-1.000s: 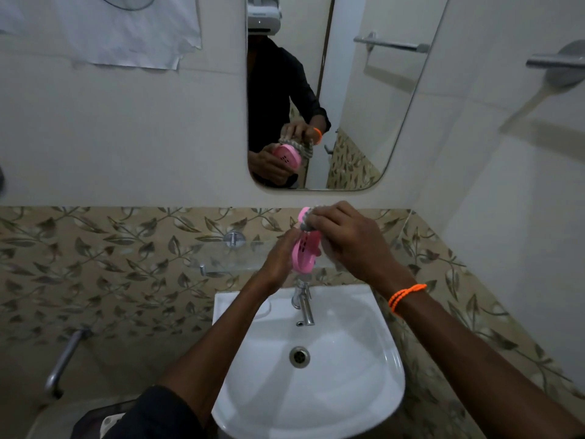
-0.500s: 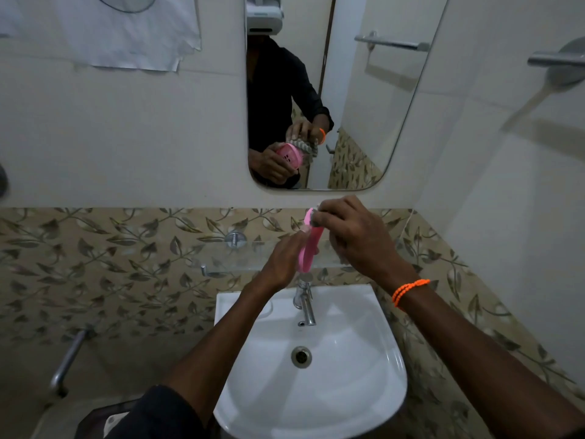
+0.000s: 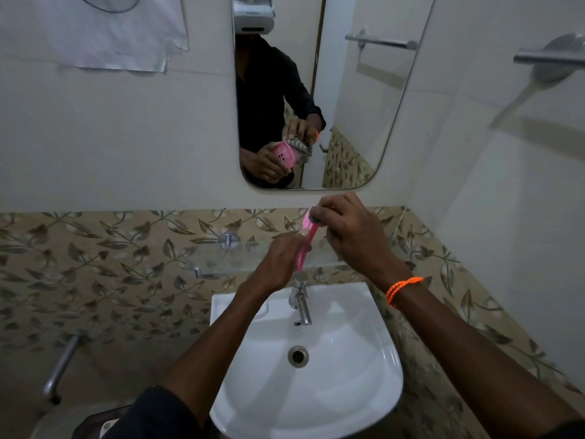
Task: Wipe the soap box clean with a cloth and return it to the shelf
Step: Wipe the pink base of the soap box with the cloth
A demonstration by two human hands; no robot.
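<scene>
Gripping the pink soap box (image 3: 306, 240) edge-on above the sink (image 3: 364, 359), left hand (image 3: 278, 264) curled round its lower part, fingertips mostly hidden behind the plastic. Seen only as a thin tilted sliver, so lid and base hard to tell apart; clearer in the mirror (image 3: 348, 106), where the reflection shows a flat pink face with small holes. Held just in front of the glass shelf (image 3: 253, 251), itself faint against the leaf-patterned tiles. Pressing against the box's upper end, right hand (image 3: 351, 229), fingers bent and pinched on a cloth (image 3: 315, 217) almost wholly covered by them, only a grey scrap showing; patterned folds visible in the reflection alone. Orange thread band (image 3: 403, 288) on that wrist. Tap (image 3: 300, 304) below the hands, partly blocked by them. Towel bar (image 3: 550, 57) at far right, cut off by the edge.
</scene>
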